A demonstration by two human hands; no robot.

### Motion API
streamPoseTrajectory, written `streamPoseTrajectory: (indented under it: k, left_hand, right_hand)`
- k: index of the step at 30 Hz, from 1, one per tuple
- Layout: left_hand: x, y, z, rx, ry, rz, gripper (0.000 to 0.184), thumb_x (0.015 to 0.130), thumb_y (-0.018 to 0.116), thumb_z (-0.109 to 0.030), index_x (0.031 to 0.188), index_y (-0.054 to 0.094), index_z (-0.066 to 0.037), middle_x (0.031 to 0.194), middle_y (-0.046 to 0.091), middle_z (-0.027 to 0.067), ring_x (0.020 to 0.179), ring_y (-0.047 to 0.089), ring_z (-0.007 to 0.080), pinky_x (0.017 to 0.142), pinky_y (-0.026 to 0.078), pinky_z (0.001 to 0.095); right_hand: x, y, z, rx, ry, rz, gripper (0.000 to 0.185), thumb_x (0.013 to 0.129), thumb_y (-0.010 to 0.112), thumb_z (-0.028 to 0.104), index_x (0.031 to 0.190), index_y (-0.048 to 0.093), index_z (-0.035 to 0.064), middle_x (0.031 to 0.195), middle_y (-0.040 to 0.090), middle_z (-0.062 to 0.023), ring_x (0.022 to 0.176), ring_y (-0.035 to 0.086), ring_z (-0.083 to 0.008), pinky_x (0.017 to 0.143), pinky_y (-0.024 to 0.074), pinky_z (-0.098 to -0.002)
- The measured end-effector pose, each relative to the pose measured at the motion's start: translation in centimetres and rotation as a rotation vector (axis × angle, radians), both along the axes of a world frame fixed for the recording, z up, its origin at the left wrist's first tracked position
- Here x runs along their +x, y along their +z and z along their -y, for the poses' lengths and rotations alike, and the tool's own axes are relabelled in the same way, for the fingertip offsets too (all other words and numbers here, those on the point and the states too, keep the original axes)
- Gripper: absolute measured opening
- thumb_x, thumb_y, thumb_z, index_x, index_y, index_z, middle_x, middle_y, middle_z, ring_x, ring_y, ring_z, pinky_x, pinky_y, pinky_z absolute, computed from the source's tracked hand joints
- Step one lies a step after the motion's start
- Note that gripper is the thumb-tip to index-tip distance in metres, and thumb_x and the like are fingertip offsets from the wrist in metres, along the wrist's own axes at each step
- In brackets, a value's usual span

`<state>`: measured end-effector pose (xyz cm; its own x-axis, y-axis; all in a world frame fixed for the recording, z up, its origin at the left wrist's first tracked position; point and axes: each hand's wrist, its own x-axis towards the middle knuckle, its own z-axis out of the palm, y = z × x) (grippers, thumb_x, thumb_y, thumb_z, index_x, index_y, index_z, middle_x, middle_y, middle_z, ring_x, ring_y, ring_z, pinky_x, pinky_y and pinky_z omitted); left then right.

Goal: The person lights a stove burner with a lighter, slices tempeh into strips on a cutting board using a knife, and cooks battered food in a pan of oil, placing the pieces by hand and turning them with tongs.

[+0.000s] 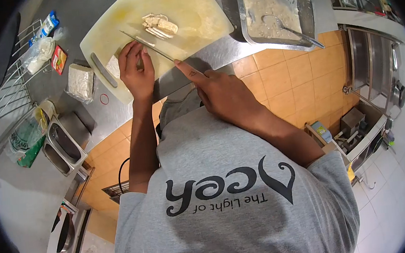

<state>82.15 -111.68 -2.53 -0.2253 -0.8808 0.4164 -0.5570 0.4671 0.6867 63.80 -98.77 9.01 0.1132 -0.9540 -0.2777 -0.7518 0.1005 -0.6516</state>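
On the yellowed cutting board [193, 3], my right hand [221, 89] grips a knife [151, 45], index finger stretched along its spine. The handle is mostly hidden in my palm. Close to the blade, my left hand [136, 70] has curled fingers over a pale block of tempeh [113, 67], which is partly covered by the hand. Thin tempeh slices [160, 26] lie in a small leaning pile just beyond the blade.
At the right stands a metal tray [244, 28] of pale batter with a spoon [282, 24] in it. To the left lie a plastic-wrapped block [80, 83], a red packet [58, 60], a rubber band [104, 99] and a wire rack [12, 96]. Metal containers [63, 142] sit lower left.
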Motion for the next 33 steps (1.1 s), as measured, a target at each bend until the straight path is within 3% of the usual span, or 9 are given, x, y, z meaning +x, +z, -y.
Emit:
streamPoseTrajectory:
  k: [3, 6, 33]
  left_hand:
    - [-0.57, 0.42, -0.17, 0.026, 0.023, -0.031, 0.017, 0.084, 0.066, -0.002, 0.101, 0.067, 0.002, 0.114, 0.059, 0.0121, 0.096, 0.063, 0.0214, 0.079, 0.058, 0.0317]
    - [-0.55, 0.34, -0.26, 0.050, 0.035, -0.030, 0.017, 0.085, 0.066, -0.002, 0.101, 0.067, 0.002, 0.113, 0.059, 0.0132, 0.095, 0.064, 0.0225, 0.078, 0.058, 0.0320]
    - [-0.65, 0.10, 0.01, 0.058, 0.018, -0.053, 0.019, 0.085, 0.065, -0.002, 0.104, 0.065, 0.002, 0.110, 0.061, 0.0153, 0.097, 0.064, 0.0257, 0.079, 0.058, 0.0334]
  right_hand:
    - [0.05, 0.09, 0.00, 0.068, -0.048, 0.074, 0.066, 0.089, 0.052, 0.009, 0.150, 0.028, 0.0228, 0.081, 0.061, -0.0187, 0.071, 0.063, -0.0374, 0.063, 0.0525, -0.0478]
    - [0.08, -0.40, -0.12, -0.013, -0.019, 0.012, 0.059, 0.092, 0.052, 0.014, 0.147, 0.033, 0.0167, 0.080, 0.062, -0.0173, 0.067, 0.065, -0.0332, 0.056, 0.0540, -0.0422]
    - [0.12, -0.73, 0.65, -0.025, -0.005, 0.037, 0.063, 0.089, 0.053, 0.009, 0.148, 0.031, 0.0153, 0.075, 0.062, -0.0176, 0.068, 0.065, -0.0329, 0.059, 0.0537, -0.0429]
